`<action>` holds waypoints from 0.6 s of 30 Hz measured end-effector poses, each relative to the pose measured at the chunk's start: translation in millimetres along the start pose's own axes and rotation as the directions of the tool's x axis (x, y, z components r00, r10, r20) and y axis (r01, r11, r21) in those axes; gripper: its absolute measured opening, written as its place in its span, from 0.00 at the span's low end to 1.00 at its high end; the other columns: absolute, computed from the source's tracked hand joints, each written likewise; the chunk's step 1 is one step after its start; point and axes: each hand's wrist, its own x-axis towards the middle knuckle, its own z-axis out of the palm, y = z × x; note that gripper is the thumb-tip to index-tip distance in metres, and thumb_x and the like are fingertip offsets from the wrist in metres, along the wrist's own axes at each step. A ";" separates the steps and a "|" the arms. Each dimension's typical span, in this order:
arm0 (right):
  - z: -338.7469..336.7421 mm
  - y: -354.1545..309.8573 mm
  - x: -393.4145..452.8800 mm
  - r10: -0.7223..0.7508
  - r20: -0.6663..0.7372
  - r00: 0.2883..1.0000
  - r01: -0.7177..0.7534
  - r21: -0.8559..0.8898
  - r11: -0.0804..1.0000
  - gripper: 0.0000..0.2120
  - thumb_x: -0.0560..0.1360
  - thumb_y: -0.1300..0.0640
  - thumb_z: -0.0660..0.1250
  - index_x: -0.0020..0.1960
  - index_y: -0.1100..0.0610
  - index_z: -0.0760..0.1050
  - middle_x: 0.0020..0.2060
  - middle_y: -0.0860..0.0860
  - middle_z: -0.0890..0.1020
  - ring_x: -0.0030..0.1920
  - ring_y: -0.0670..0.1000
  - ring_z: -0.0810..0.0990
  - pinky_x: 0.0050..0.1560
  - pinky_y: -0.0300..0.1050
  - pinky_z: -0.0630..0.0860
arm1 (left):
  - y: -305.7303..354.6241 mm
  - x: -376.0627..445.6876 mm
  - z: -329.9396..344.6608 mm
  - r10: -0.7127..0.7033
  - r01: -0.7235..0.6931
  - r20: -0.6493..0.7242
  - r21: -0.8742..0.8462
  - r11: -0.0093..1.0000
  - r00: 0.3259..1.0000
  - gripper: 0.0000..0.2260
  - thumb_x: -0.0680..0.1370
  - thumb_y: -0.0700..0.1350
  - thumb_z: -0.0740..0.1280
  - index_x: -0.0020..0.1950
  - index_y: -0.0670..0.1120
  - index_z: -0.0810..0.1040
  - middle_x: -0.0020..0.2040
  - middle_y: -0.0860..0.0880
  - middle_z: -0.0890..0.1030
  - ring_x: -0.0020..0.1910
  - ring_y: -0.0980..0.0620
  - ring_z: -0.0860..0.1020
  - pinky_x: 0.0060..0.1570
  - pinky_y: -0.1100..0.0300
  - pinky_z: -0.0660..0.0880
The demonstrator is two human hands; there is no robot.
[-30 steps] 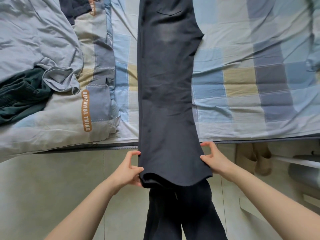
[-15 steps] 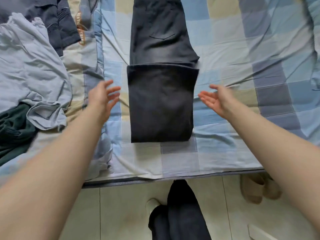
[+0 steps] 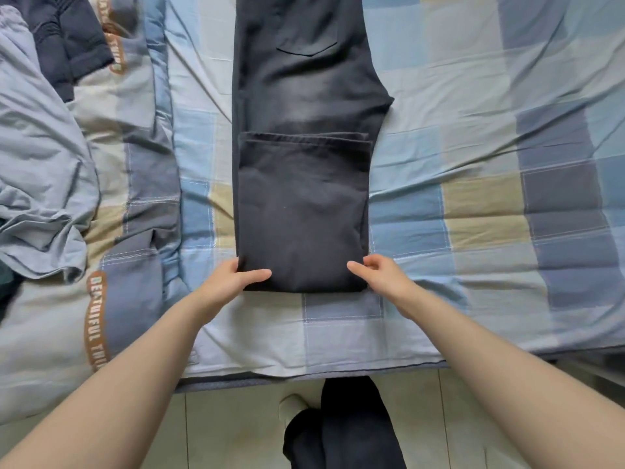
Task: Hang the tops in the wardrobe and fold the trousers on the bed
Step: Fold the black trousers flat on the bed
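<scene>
Lying lengthwise on the bed (image 3: 473,184), the dark trousers (image 3: 304,184) are charcoal-black, with a faded grey patch across the seat and one back pocket showing near the top of view. Legs doubled back over the upper half; hems end in a straight edge just below the faded patch. Near fold sits square, facing the bed's edge.

Left hand (image 3: 230,279) clasps the near left corner of the fold, thumb laid on top of the cloth, fingers at the side. Right hand (image 3: 378,275) at the near right corner, thumb on the cloth, fingers curled against the edge; whether it pinches or only touches, cannot tell.

Checked sheet in blue, grey and tan beneath. To the left, a crumpled pale blue garment (image 3: 40,184) on a quilt (image 3: 135,184); a dark top (image 3: 67,38) beyond.
</scene>
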 end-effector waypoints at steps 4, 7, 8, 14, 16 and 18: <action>-0.8 10.1 -2.3 -0.040 -0.019 0.999 0.041 0.062 0.997 0.12 0.77 0.55 0.65 0.42 0.63 0.70 0.38 0.53 0.66 0.41 0.52 0.65 0.44 0.46 0.69 | -6.4 -10.4 -12.2 0.002 0.001 -0.065 0.045 0.999 0.998 0.11 0.75 0.47 0.72 0.56 0.47 0.83 0.52 0.55 0.85 0.53 0.61 0.81 0.52 0.65 0.72; 4.3 19.3 -5.1 -0.052 -0.065 0.997 0.064 0.197 0.978 0.12 0.78 0.58 0.65 0.47 0.69 0.73 0.40 0.53 0.70 0.44 0.51 0.70 0.53 0.50 0.76 | -16.5 -16.6 -9.3 -0.004 0.007 -0.117 0.021 1.000 0.993 0.09 0.76 0.48 0.71 0.55 0.48 0.83 0.51 0.55 0.86 0.52 0.60 0.81 0.47 0.67 0.70; 8.4 21.3 -7.5 -0.049 -0.086 0.995 0.066 0.204 0.977 0.08 0.78 0.59 0.65 0.44 0.64 0.75 0.38 0.52 0.72 0.44 0.50 0.71 0.52 0.49 0.76 | -21.0 -17.3 -7.3 -0.009 0.009 -0.132 0.005 1.000 0.991 0.09 0.77 0.47 0.71 0.55 0.48 0.83 0.51 0.54 0.86 0.52 0.59 0.81 0.47 0.66 0.71; 25.7 22.0 -24.4 -0.162 -0.373 0.913 0.268 0.252 0.930 0.03 0.76 0.59 0.68 0.44 0.58 0.77 0.38 0.49 0.79 0.39 0.45 0.75 0.40 0.28 0.71 | -36.9 -18.6 -1.9 -0.051 0.002 -0.199 -0.242 0.970 0.979 0.07 0.73 0.42 0.74 0.50 0.42 0.83 0.49 0.48 0.86 0.50 0.53 0.80 0.57 0.57 0.74; 29.2 25.1 -32.4 -0.218 -0.378 0.900 0.318 0.224 0.921 0.03 0.77 0.60 0.67 0.44 0.58 0.76 0.38 0.48 0.77 0.40 0.45 0.74 0.41 0.27 0.69 | -41.8 -22.7 -3.7 -0.040 -0.011 -0.164 -0.300 0.954 0.986 0.08 0.72 0.39 0.75 0.49 0.41 0.80 0.45 0.49 0.86 0.48 0.53 0.80 0.55 0.61 0.76; 30.5 31.3 -40.6 -0.262 -0.360 0.895 0.347 0.195 0.917 0.04 0.76 0.63 0.67 0.43 0.57 0.75 0.38 0.49 0.76 0.40 0.45 0.73 0.42 0.26 0.68 | -49.5 -29.5 -4.3 -0.038 -0.012 -0.157 -0.302 0.953 0.987 0.09 0.71 0.37 0.75 0.44 0.43 0.76 0.39 0.50 0.84 0.44 0.54 0.81 0.54 0.60 0.76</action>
